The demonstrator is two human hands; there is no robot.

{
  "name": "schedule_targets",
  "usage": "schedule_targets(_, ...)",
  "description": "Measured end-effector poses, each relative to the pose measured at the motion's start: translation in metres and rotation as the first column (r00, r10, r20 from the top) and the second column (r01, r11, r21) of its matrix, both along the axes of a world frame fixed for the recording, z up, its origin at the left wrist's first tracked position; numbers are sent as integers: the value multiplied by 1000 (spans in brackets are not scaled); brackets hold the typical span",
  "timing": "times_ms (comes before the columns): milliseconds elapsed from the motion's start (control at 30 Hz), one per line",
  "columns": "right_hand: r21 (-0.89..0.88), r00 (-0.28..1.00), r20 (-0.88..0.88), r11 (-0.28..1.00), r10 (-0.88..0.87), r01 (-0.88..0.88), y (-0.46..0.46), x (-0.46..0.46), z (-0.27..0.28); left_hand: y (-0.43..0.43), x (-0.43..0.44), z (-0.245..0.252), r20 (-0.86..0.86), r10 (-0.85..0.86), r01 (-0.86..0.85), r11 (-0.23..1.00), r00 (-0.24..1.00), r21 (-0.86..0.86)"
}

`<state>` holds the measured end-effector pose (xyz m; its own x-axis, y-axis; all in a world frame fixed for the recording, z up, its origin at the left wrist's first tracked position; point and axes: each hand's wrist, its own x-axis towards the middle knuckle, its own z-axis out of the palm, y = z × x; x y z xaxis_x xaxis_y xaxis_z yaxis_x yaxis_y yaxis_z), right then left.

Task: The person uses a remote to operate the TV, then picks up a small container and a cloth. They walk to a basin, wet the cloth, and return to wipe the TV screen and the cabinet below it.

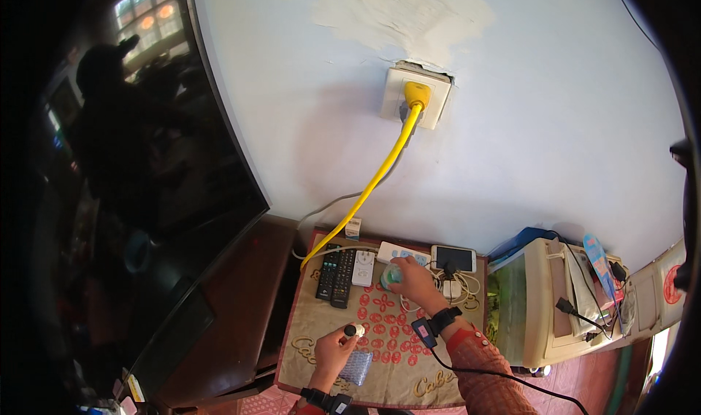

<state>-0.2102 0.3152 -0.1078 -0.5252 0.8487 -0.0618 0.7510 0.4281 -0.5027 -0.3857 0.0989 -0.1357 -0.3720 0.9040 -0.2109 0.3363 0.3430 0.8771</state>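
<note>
My left hand (pixel 331 356) grips a small object with a round black end (pixel 350 330). A whitish piece (pixel 360 330) shows beside that black end; what it is I cannot tell. Just right of this hand a pouch of bubble wrap (pixel 357 367) lies on the printed tablecloth (pixel 306 327). Farther back, my right hand (pixel 413 283) has its fingers around a translucent greenish round container (pixel 391 277), partly hidden by them. Behind the right hand is a white power strip (pixel 390 251). Tangled white cables (pixel 468 286) and a white charger (pixel 452 289) lie right of it.
Two black remotes (pixel 326 278) (pixel 343 278) and a white plug adapter (pixel 363 268) lie left of the container. A smartphone (pixel 454 259) rests at the back. A yellow cord (pixel 378 174) drops from the wall socket (pixel 393 100). A television (pixel 181 196) stands left, a fish tank (pixel 509 300) right.
</note>
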Motion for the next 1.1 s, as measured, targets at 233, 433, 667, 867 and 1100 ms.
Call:
schedule_targets(233, 225, 952, -304, 969, -34, 106, 31, -34, 25, -11, -1, -10, 33, 34, -34, 999, 999, 5)
schedule_targets(433, 289, 975, -217, 950, -57, 120, 49, -69, -6, -16, 0, -11, 44, 29, -30, 999, 999, 26)
schedule_targets(667, 309, 994, -107, 950, -4, 37, 62, -78, -31, -26, -8, -19, 13, 9, -9, 1000, 1000, -26)
schedule_targets(867, 205, 999, -19, 978, -38, 41, 84, -94, -33, -25, -11, -30, 52, 49, -53, 996, 997, 72)
schedule_targets(1100, 122, 986, -110, 983, -122, 135, 96, -98, -42, -22, -17, -26, 36, 39, -39, 999, 999, -5)
